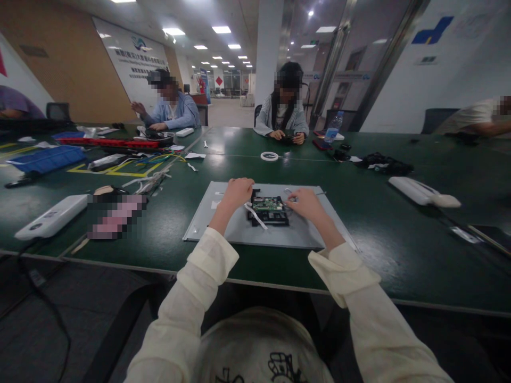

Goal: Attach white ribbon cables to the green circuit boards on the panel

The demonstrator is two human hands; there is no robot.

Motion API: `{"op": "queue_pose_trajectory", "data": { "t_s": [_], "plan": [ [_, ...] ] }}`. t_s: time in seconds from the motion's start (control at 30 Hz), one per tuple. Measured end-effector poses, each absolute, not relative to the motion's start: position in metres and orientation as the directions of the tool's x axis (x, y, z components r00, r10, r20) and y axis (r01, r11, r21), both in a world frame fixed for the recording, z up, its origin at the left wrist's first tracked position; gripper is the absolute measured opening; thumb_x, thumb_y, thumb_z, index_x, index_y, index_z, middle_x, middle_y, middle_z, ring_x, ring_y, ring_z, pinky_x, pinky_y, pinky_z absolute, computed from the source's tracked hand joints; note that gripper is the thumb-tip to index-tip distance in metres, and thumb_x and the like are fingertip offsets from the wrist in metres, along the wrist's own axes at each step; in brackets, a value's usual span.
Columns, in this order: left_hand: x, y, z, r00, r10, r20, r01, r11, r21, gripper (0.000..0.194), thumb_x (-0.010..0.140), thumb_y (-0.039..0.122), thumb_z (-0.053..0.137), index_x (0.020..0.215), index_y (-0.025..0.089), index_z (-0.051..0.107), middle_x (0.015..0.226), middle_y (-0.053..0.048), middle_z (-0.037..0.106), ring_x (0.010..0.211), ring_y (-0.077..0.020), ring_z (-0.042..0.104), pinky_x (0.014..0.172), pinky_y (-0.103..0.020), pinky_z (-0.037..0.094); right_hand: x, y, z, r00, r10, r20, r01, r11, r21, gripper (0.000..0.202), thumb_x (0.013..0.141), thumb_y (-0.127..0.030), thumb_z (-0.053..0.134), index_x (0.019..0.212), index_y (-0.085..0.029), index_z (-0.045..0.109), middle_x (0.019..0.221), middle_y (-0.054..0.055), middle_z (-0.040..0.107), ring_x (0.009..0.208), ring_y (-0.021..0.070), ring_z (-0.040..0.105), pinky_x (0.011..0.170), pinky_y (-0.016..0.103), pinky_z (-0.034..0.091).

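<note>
A flat grey panel lies on the green table in front of me. On its middle rests a black frame carrying a green circuit board. A white ribbon strip slants across the frame's left side. My left hand is at the upper left corner of the frame, its fingers curled; what they hold, if anything, is hidden. My right hand is just right of the board, thumb and fingertips pinched at a thin cable too small to make out well.
Beyond the panel lies a white tape roll. To the left are a white device, a blue tray and loose cables. A white device and bottle stand right. People sit across the table.
</note>
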State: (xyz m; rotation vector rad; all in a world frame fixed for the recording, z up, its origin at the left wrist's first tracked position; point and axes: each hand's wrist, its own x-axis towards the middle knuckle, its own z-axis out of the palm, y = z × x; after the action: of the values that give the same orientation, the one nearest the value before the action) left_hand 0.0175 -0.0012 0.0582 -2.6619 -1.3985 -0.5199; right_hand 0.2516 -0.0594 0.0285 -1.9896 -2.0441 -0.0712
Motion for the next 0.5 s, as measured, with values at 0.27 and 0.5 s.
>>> {"op": "queue_pose_trajectory", "data": {
  "t_s": [0.27,0.5],
  "plan": [
    [0.018,0.0,0.054,0.556,0.756,0.346,0.795,-0.605,0.047,0.03,0.088,0.023,0.035,0.104,0.02,0.06,0.102,-0.006,0.065,0.097,-0.0205,0.058,0.084,-0.033,0.04,0.247,-0.049,0.022,-0.209,0.952,0.222,0.945,0.255,-0.203,0.024,0.081,-0.025,0.054,0.099,-0.018,0.068,0.106,0.008,0.063,0.102,0.0204,0.052,0.089,0.029,0.035],
    [0.02,-0.001,0.054,0.618,0.722,0.312,0.746,-0.663,0.056,0.029,0.089,0.028,0.036,0.1,0.021,0.061,0.1,-0.005,0.065,0.096,-0.0197,0.058,0.083,-0.031,0.04,0.247,-0.048,0.022,-0.138,0.967,0.212,0.925,0.203,-0.322,0.019,0.077,-0.022,0.057,0.091,-0.018,0.069,0.096,0.006,0.065,0.093,0.0184,0.056,0.084,0.028,0.038]
  ]
}}
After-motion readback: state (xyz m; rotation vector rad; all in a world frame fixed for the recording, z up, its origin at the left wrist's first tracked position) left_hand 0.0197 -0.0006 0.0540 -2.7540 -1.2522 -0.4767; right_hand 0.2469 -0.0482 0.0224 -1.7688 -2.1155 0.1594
